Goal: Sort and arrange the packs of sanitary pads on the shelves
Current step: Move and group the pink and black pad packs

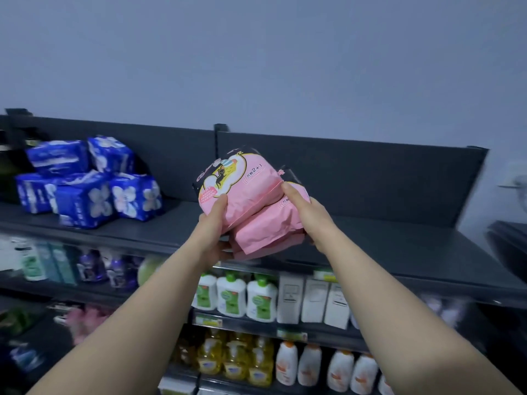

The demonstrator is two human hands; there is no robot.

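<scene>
I hold a stack of pink sanitary pad packs (pixel 251 206) with black ends between both hands, raised in front of the dark top shelf (pixel 385 246). My left hand (pixel 214 226) grips the stack's left side and cups it from below. My right hand (pixel 309 215) presses on its right side, thumb on top. A pile of blue sanitary pad packs (pixel 88 183) with white flower prints lies on the same shelf at the left, some stacked on others.
The top shelf has a dark back panel (pixel 356 172) and bare surface right of the blue pile. Lower shelves hold white-and-green bottles (pixel 232 295), white boxes (pixel 312 302), yellow bottles (pixel 236 360) and purple bottles (pixel 105 266). A grey wall rises above.
</scene>
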